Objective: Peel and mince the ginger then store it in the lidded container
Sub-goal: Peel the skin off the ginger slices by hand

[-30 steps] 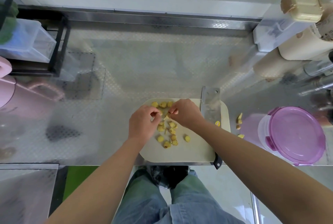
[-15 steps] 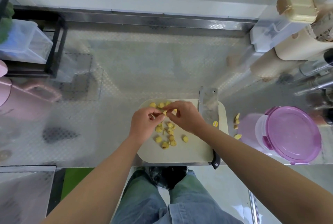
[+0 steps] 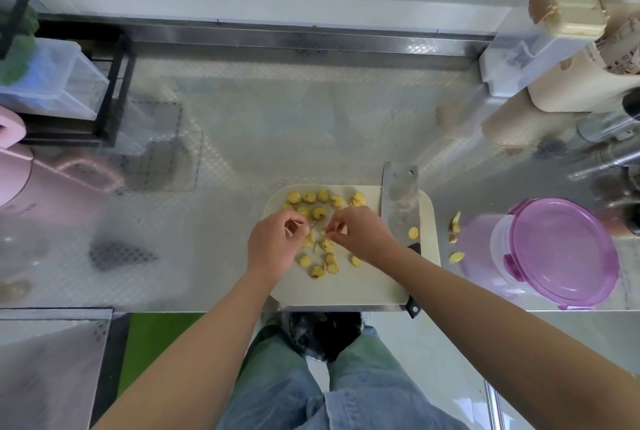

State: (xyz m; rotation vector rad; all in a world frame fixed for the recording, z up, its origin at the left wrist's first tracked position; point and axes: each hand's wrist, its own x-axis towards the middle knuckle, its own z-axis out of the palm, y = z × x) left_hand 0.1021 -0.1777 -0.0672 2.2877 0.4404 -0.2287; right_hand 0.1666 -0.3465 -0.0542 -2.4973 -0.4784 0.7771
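Steel desk point(image 3: 277, 124), seen from above, with the mincing stage judged to be in hand: the ginger is already sliced but not yet minced.

The cutting board point(image 3: 329, 291) is set at the near edge of the desk. The lidded container point(image 3: 561, 253) stands well apart to the right, its purple lid seated. What is inside cannot be made out through the lid.

The cleaver point(image 3: 400, 197) is laid flat along the right side of the board, and its handle is partly hidden under the right forearm.

The left hand point(image 3: 273, 246) and right hand point(image 3: 363, 235) are held close together over the board. The fingers of each are curled, and a ginger sliver point(image 3: 323, 233) is pinched in each.

Ginger slices point(image 3: 318, 213) are scattered across the far half of the board. A few ginger offcuts point(image 3: 455, 221) are left on the desk between board and container.

The next move is judged to require that the slivers be set down, the slices be gathered into a pile and the cleaver be taken up by its handle. The lid must be unclipped before storage.
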